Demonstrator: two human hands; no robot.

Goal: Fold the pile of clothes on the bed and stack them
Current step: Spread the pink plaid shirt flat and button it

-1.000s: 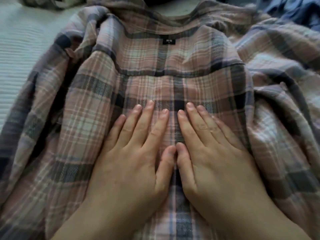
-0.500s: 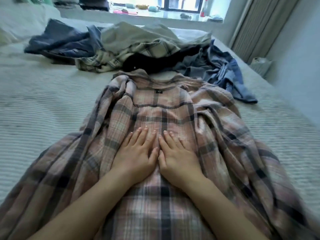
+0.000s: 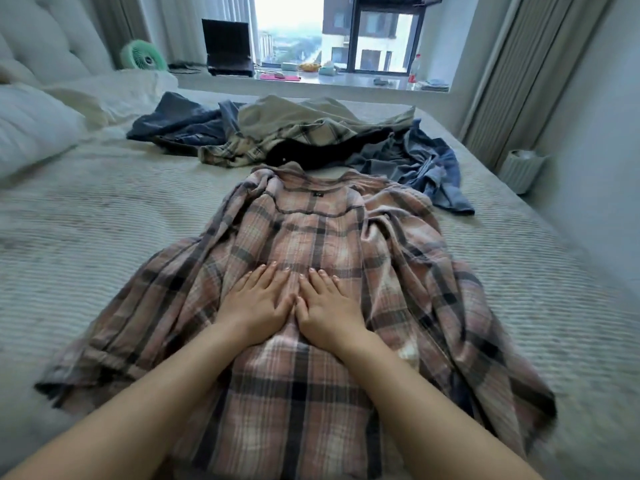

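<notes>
Our left hand (image 3: 258, 304) and right hand (image 3: 329, 306) lie flat, fingers straight, thumbs touching, pressing the plaid shirt (image 3: 311, 237) spread mid-bed (image 3: 104, 220). The unfolded pile (image 3: 311, 140) sits toward the far edge. Bunched sides could fold crooked if we leave them unsmoothed.

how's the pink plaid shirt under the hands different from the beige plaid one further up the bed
The pink plaid shirt lies spread out near the person, with the left hand and right hand flat on it; the beige plaid shirt sits crumpled in the pile, untouched. The pink one lies uncovered; the beige one is partly under a khaki garment. Both are plaid and unfolded.
</notes>
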